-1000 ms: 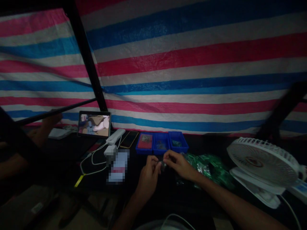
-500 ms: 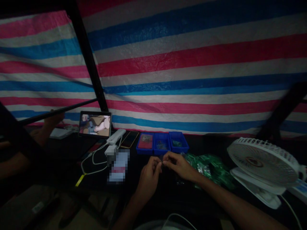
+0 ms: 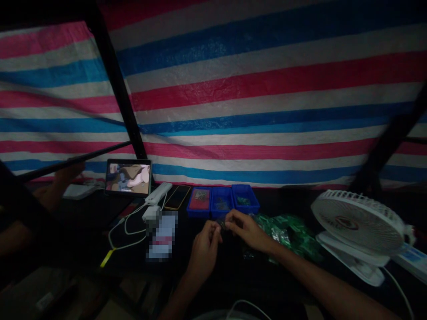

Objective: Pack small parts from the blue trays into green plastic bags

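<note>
View swung slightly, scene shifted left in frame. Far left, co-worker's hand (image 3: pixel 68 174) beside tablet (image 3: pixel 128 178). Pixelated card (image 3: pixel 163 235) unreadable. Blue bins (image 3: pixel 222 202) just beyond hands. Left hand (image 3: pixel 204 249) and right hand (image 3: pixel 247 231) pinching small dark part (image 3: pixel 222 225) between them, too dim to identify. Green plastic (image 3: pixel 287 233), then white fan (image 3: pixel 358 222), to right.

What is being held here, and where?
A small dark item, pinched at the fingertips of the right hand and left hand; exact part too dim to tell.
</note>
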Available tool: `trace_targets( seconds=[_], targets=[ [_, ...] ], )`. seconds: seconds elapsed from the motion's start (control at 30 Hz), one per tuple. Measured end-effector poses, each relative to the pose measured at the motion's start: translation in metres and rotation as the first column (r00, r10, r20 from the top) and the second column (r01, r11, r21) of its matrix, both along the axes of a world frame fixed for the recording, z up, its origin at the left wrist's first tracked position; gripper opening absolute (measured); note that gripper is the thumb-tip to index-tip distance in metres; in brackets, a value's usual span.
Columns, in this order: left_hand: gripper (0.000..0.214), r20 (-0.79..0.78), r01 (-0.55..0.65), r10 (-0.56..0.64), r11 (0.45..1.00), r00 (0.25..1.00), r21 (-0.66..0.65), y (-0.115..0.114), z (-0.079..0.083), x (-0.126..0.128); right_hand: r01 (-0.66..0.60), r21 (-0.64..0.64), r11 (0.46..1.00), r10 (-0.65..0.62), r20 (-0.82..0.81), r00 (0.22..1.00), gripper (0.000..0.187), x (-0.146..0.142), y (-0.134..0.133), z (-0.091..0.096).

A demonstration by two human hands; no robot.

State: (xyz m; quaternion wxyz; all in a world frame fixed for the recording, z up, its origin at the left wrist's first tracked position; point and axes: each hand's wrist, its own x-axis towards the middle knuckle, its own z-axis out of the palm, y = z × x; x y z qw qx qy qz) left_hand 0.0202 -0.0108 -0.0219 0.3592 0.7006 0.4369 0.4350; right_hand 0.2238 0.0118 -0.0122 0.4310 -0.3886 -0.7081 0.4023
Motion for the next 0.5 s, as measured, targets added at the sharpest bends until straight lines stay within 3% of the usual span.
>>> trace_targets(
  seconds=[0.13,0.4,0.5],
  targets=[
    [0.028,0.005,-0.020,0.020,1.000,1.000,0.009,0.0005,-0.0009,-0.0002,-0.014,-0.003,1.000,0.014,0.004,1.000,0.033,0.0001,0.0003,-0.0001],
    [0.028,-0.043,-0.030,0.030,1.000,0.999,-0.002,0.0012,-0.0037,-0.0017,0.049,0.140,0.989,-0.057,0.051,0.997,0.030,0.0005,0.0024,0.0044],
    [0.028,-0.035,-0.012,0.012,1.000,0.999,-0.003,0.0018,-0.0037,-0.0016,0.065,0.138,0.988,-0.074,0.065,0.995,0.032,0.0012,0.0026,0.0060]
  ],
)
